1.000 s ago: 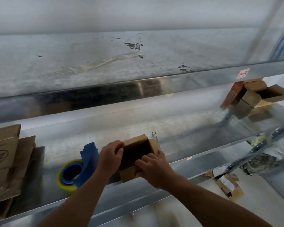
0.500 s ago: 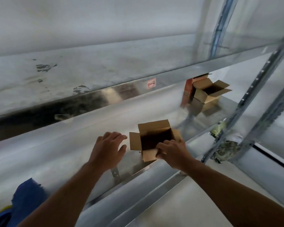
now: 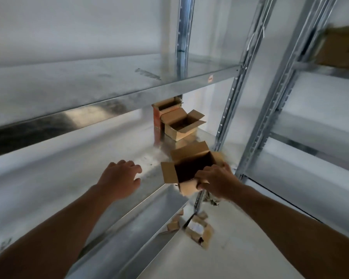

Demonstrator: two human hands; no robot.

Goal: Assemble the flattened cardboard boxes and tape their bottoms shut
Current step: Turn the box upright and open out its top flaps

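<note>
Gripping the near wall of the small cardboard box (image 3: 191,166), the right hand (image 3: 218,182) curls its fingers over the rim and pinches the front flap. The box is upright, top flaps open, at the front right corner of the metal shelf (image 3: 69,178). The left hand (image 3: 119,178) hovers over the shelf's front, fingers loosely spread, holding nothing. At the shelf's back right stands another open box (image 3: 179,125) beside a red carton (image 3: 157,121); below the shelf's corner lie cardboard scraps (image 3: 197,232)

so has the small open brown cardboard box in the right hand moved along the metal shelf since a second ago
Yes. The small open brown cardboard box has moved right along the metal shelf, and is now close to the steel upright post.
</note>
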